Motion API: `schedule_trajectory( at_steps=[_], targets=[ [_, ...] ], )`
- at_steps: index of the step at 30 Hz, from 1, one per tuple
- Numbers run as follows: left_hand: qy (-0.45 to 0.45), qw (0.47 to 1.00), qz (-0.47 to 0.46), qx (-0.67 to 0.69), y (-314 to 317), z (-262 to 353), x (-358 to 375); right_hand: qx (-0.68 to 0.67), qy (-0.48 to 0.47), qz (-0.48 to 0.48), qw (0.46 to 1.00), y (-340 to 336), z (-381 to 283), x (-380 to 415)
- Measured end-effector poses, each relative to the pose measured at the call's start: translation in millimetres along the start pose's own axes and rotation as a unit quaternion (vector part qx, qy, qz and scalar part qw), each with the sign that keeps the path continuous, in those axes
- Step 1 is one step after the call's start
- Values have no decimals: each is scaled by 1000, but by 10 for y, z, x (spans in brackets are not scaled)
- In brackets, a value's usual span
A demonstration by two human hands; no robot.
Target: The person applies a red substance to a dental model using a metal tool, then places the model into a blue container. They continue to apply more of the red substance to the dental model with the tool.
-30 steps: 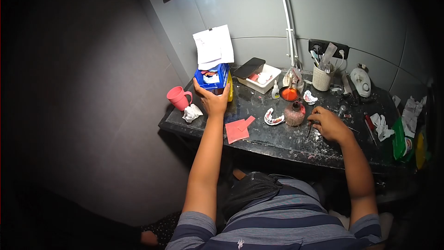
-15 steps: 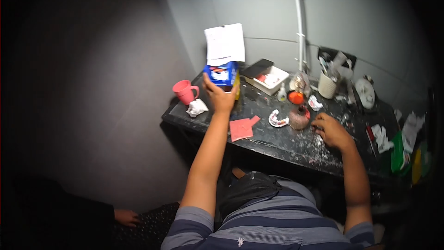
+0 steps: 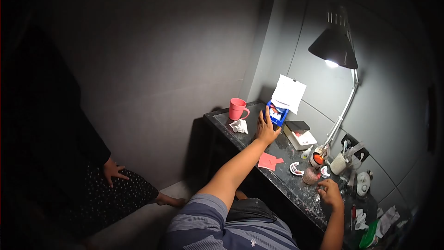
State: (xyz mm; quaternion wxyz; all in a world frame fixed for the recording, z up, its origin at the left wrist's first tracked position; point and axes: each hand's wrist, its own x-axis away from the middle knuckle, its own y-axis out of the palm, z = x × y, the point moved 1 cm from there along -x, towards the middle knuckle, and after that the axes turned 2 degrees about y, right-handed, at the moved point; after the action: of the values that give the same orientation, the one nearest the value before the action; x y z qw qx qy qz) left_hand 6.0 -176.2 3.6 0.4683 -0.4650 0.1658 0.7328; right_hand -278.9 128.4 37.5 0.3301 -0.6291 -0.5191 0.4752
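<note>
At the back left of the desk, my left hand (image 3: 267,129) is closed around the near side of a blue box (image 3: 277,114), which has reddish and white patches on its upper face. A white paper sheet (image 3: 289,93) hangs just behind the box. My right hand (image 3: 330,192) hovers low by the desk's front part, fingers loosely bent and apart, with nothing visible in them. Nearest to it is a rough pinkish round lump (image 3: 311,176), flanked by white dental casts with red gum-like edges, one a horseshoe-shaped cast (image 3: 296,169) and one a smaller cast (image 3: 325,171).
Pink wax-like sheets (image 3: 268,161) lie near the front edge. A pink mug (image 3: 237,109) and crumpled tissue (image 3: 239,126) stand at the left corner. Behind are a white container (image 3: 300,140), a lamp (image 3: 334,48) and a tool cup (image 3: 338,163). Another person's hand (image 3: 114,171) rests at far left.
The view has swung left, so the desk appears farther right and lower. The blue box's top face shows more now. My left hand still holds it; my right hand stays beside the lump.
</note>
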Motion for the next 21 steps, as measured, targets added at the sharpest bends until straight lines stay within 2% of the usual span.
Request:
schedule_trajectory(
  at_steps=[21],
  targets=[
    [-28, 999, -22, -7, -57, 32, -4, -25, 1, 24, 999, 57, 123, -34]
  ],
)
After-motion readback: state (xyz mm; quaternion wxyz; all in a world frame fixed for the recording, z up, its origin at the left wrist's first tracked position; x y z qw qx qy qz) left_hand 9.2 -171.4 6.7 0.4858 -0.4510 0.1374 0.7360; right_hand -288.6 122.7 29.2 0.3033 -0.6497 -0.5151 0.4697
